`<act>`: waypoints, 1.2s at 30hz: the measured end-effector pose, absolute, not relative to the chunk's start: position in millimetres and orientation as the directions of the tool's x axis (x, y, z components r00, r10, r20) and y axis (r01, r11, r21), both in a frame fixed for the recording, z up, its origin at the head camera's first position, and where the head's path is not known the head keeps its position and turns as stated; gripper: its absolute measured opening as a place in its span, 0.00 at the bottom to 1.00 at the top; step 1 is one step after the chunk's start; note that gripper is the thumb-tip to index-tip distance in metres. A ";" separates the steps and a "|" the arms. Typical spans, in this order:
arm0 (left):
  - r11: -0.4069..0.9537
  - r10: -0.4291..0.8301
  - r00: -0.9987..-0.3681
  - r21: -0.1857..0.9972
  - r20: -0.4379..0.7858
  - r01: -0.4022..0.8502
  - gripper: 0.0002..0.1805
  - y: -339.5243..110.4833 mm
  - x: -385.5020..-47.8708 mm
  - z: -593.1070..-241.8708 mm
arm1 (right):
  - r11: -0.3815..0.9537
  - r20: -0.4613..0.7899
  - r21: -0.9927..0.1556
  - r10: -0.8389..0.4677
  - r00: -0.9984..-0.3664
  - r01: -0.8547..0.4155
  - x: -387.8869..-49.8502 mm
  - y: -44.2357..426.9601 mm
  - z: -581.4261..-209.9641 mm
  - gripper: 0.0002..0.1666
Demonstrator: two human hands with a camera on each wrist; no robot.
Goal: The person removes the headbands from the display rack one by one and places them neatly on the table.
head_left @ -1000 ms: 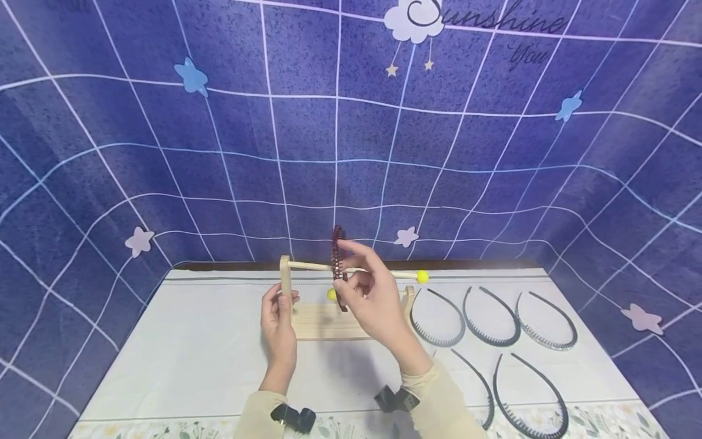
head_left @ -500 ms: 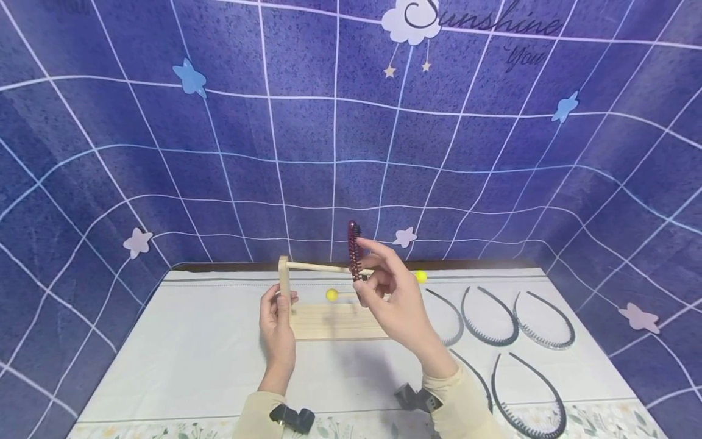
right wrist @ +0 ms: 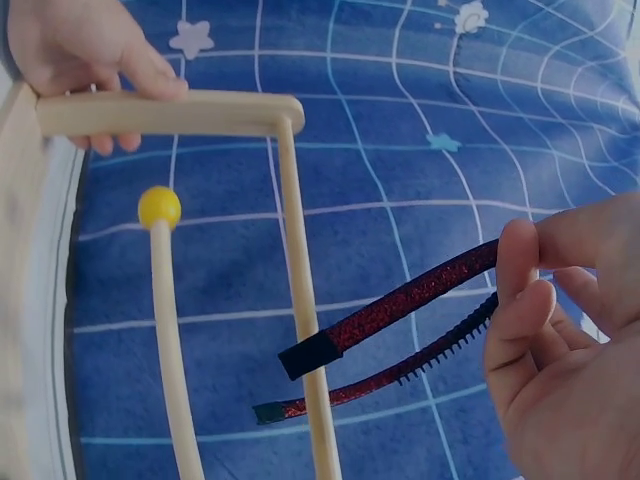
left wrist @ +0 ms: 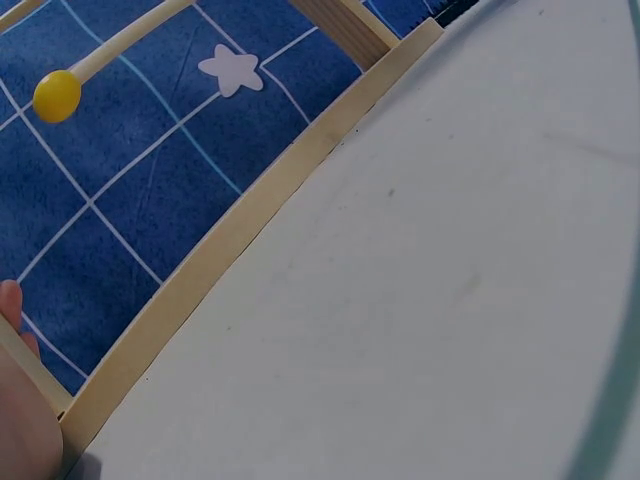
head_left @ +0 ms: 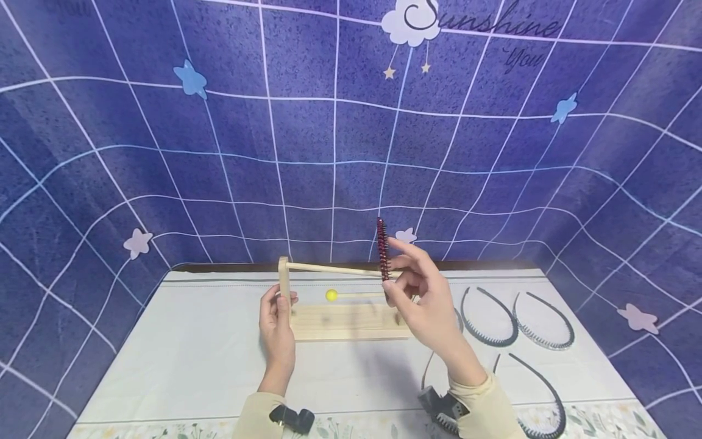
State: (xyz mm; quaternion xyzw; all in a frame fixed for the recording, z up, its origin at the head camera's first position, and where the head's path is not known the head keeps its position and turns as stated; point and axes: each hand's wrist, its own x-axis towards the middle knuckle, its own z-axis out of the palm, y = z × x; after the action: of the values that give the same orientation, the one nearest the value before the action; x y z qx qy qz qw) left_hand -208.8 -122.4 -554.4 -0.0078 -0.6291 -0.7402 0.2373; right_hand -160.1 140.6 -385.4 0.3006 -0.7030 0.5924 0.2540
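Observation:
My right hand (head_left: 430, 308) pinches a dark red, glittery toothed headband (head_left: 382, 253) between thumb and fingers, upright in the head view. In the right wrist view the headband (right wrist: 415, 295) has its two ends at the upper rod (right wrist: 300, 240), one crossing in front and the other seeming to pass behind. A pale wooden stand (head_left: 345, 329) is on the table, and my left hand (head_left: 278, 329) grips its left post (head_left: 284, 277). A lower rod with a yellow ball (head_left: 331, 295) at its tip points left. My right hand hides the stand's right end.
Several dark toothed headbands lie at the right, among them one at the back (head_left: 490, 332), a clear-edged one (head_left: 548, 341) and a front one (head_left: 554, 396). A blue gridded cloth (head_left: 351, 152) hangs behind the white-covered table (head_left: 192, 353).
My right hand has moved right with the red headband, along the upper rod and away from the left post. My left hand has stayed on the post.

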 end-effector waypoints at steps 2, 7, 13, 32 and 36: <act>-0.094 -0.339 -0.889 0.929 0.309 0.359 0.23 -122.1 -208.8 -554.2 | 0.119 0.715 -0.680 -0.111 -0.690 -0.723 -158.7 146.3 -384.1 0.42; -0.084 -0.341 -0.889 0.932 0.306 0.353 0.24 -122.0 -208.7 -554.7 | 0.115 0.715 -0.686 -0.072 -0.695 -0.718 -156.5 159.8 -383.3 0.42; -0.096 -0.347 -0.888 0.931 0.301 0.353 0.23 -122.8 -209.5 -555.7 | 0.096 0.706 -0.702 -0.042 -0.707 -0.706 -155.2 174.3 -385.3 0.42; -0.099 -0.349 -0.883 0.924 0.314 0.368 0.22 -121.4 -211.8 -555.4 | 0.253 0.387 -0.907 0.183 -0.904 -0.337 -147.0 223.9 -396.3 0.36; -0.098 -0.355 -0.883 0.927 0.308 0.362 0.22 -122.0 -211.3 -556.6 | 0.322 0.319 -0.915 0.207 -0.925 -0.243 -144.3 233.0 -399.2 0.35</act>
State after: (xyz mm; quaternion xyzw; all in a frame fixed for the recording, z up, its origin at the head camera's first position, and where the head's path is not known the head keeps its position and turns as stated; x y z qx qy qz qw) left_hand -211.3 -122.0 -556.6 -0.0031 -0.6266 -0.7408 0.2419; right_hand -144.3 233.0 -399.2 0.0113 -0.7898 0.5819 0.1934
